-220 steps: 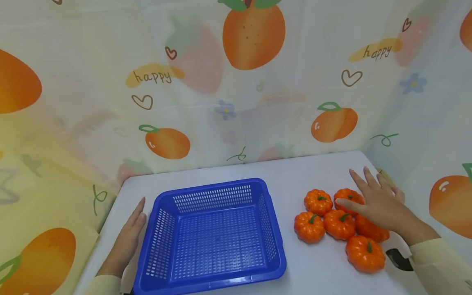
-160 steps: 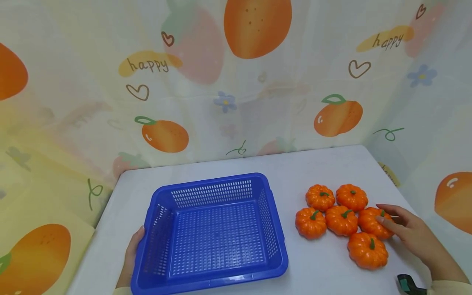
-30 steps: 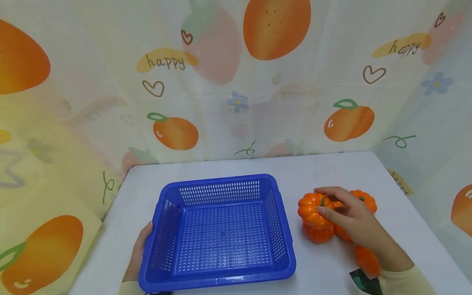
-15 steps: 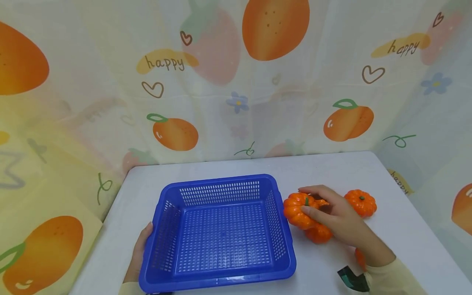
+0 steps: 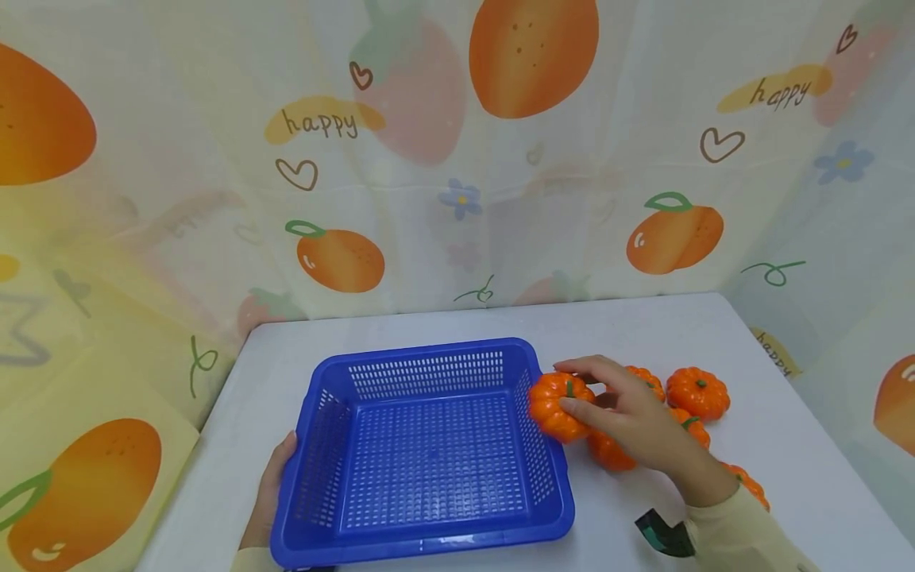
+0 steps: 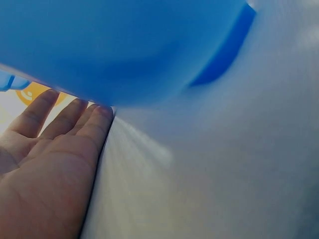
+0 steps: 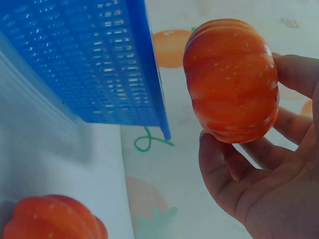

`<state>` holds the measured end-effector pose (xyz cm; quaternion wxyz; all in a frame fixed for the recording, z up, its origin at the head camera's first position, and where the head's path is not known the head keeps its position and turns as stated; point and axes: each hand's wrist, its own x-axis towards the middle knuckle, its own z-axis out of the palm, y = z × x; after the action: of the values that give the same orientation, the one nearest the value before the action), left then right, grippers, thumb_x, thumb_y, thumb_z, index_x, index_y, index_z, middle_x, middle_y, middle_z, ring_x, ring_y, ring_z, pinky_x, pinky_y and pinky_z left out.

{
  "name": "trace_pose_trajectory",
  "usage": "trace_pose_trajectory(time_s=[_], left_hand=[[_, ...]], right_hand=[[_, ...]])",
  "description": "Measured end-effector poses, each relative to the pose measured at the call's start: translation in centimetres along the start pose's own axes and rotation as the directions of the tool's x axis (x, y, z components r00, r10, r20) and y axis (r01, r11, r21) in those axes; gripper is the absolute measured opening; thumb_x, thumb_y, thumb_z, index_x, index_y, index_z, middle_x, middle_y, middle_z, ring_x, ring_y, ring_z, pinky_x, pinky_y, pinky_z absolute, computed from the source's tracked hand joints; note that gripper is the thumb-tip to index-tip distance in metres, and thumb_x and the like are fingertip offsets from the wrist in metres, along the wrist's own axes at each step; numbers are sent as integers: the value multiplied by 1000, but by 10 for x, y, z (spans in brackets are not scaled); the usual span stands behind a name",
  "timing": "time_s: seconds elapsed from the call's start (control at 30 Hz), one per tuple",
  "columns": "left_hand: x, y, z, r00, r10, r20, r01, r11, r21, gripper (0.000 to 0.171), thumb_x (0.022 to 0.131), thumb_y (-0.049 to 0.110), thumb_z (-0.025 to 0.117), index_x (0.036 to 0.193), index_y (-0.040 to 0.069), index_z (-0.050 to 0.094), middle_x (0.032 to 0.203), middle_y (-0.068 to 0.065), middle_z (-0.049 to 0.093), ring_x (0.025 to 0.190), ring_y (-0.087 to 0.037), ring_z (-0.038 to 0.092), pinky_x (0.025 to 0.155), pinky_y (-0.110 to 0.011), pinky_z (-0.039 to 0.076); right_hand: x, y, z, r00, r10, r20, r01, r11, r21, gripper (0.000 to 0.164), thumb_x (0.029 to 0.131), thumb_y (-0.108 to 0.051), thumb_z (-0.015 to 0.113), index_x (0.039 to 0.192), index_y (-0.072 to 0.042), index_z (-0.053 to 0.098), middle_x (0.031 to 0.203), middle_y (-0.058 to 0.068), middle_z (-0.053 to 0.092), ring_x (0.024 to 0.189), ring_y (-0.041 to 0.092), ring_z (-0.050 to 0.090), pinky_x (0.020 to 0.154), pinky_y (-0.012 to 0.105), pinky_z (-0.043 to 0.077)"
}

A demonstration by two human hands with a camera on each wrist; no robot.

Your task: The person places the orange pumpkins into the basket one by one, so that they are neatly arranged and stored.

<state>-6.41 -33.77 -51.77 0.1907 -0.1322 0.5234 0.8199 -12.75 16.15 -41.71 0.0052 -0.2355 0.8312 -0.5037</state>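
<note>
In the head view my right hand [image 5: 646, 425] holds a small orange pumpkin [image 5: 557, 407] with a green stem, over the right rim of a blue plastic basket [image 5: 429, 542]. The right wrist view shows the pumpkin [image 7: 232, 82] gripped between thumb and fingers, off the table, beside the basket's perforated wall [image 7: 107, 59]. My left hand [image 5: 270, 492] rests against the basket's left outer side. Its fingers lie fairly straight against the blue wall [image 6: 124, 45] in the left wrist view. Nothing lies inside the basket.
Several more orange pumpkins, one of them a pumpkin at the far right [image 5: 699, 393], lie on the white table [image 5: 615, 326], partly hidden by my right hand and forearm. A fruit-print cloth [image 5: 500, 238] hangs behind and at the sides.
Since about seven seconds ago, my left hand has come to the basket and my right hand has picked up a pumpkin. Over the last second it has carried the pumpkin left to the basket's rim.
</note>
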Motion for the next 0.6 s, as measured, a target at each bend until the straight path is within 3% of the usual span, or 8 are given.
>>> trace_pose_trajectory(time_s=[0.43,0.6], left_hand=[[-1,3,-2,994,-40,106,47,997,-65,58,108,74,31,142,40,65,139,-9,63,121,-29,63,104,-54,50],[-2,2,-2,996,-36,79,40,998,-51,58,108,74,30,142,40,63,139,-9,62,121,-29,62,104,-55,50]], right_hand=[[14,-11,16,999,-24,43,23,999,26,39,106,-21,75,143,-12,68,139,2,67,124,26,62,90,38,60],[18,-14,24,998,-25,64,24,999,23,39,106,-24,75,143,-15,68,140,1,66,126,25,62,92,40,59]])
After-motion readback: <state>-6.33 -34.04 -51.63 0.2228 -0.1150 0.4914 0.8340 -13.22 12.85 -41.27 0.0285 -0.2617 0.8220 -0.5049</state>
